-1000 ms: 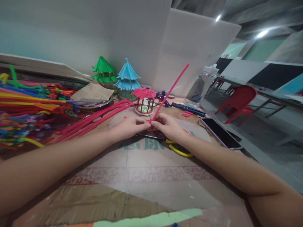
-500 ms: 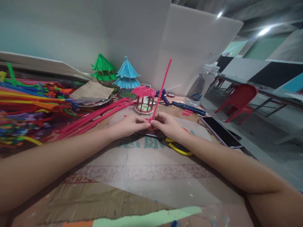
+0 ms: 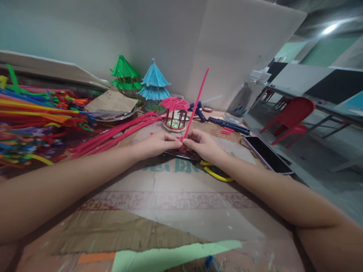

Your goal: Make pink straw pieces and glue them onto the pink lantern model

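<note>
A pink pipe cleaner rises, tilted to the right, from between my fingertips. My right hand pinches it near its lower end. Close against it, my left hand also pinches the lower part, where the pink stem seems bent; the fingers partly hide that spot. Beneath both hands lies a dark, shiny plate. Just behind them stands a small pavilion model with a pink fringed roof, brown posts and a pale base. Long pink pipe cleaners lie in a bunch left of it.
Green and blue tiered-roof models stand at the back. Many coloured pipe cleaners fill the left side. A blue glue gun, a clear bottle, a phone and yellow-handled scissors are to the right.
The view has tipped slightly, so most things on the table appear a little higher and further right. Both hands keep their pinch on the pink pipe cleaner, which leans much as before.
</note>
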A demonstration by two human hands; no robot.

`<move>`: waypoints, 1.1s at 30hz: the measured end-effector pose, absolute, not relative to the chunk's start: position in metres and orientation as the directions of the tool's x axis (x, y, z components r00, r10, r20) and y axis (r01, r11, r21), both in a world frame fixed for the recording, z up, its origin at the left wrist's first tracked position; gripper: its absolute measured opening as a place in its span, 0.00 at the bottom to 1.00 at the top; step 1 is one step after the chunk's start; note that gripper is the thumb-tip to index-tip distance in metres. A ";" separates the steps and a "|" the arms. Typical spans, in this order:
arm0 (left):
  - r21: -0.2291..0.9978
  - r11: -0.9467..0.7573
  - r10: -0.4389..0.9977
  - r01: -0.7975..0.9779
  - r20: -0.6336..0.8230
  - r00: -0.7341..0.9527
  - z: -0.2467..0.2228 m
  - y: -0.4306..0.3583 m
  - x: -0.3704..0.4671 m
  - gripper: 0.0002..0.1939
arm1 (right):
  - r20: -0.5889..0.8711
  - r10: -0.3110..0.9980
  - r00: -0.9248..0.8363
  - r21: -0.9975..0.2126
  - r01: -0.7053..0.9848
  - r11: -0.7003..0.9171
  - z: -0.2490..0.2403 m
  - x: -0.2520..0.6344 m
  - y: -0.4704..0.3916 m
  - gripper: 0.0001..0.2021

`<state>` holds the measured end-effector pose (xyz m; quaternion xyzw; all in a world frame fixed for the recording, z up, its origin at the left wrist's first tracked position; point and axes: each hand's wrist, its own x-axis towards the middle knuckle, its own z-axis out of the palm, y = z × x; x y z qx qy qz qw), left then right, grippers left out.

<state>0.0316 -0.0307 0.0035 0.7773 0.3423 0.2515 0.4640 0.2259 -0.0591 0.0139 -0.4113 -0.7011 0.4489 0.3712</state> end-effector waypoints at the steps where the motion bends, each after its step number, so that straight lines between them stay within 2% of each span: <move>1: 0.893 -0.336 0.764 0.299 0.073 0.641 0.004 -0.031 0.032 0.18 | 0.146 0.911 -0.385 -0.936 0.245 0.253 0.014 0.226 -0.059 0.08; 12: 0.915 -0.329 0.730 0.233 0.089 0.678 0.002 -0.033 0.033 0.16 | 0.134 0.913 -0.385 -0.946 0.224 0.233 0.014 0.225 -0.060 0.08; 19: 0.872 -0.393 0.744 0.293 0.115 0.658 0.012 -0.042 0.035 0.15 | 0.119 0.921 -0.370 -0.937 0.266 0.228 0.014 0.224 -0.062 0.08; 22: 0.861 -0.406 0.755 0.305 0.128 0.643 0.013 -0.044 0.035 0.16 | 0.159 0.921 -0.357 -0.911 0.307 0.276 0.020 0.227 -0.061 0.07; 24: 0.868 -0.396 0.766 0.300 0.132 0.629 0.012 -0.045 0.035 0.17 | 0.180 0.898 -0.402 -0.873 0.356 0.334 0.028 0.234 -0.061 0.07; 26: 0.882 -0.382 0.775 0.277 0.143 0.615 0.011 -0.045 0.035 0.18 | 0.138 0.859 -0.493 -0.807 0.447 0.386 0.038 0.245 -0.063 0.07; 30: 0.927 -0.312 0.801 0.206 0.140 0.583 0.007 -0.045 0.036 0.19 | 0.035 0.824 -0.565 -0.594 0.652 0.472 0.056 0.271 -0.076 0.08; 33: 0.961 -0.237 0.806 0.141 0.114 0.581 0.006 -0.044 0.037 0.17 | -0.003 0.815 -0.579 -0.440 0.733 0.519 0.064 0.288 -0.090 0.09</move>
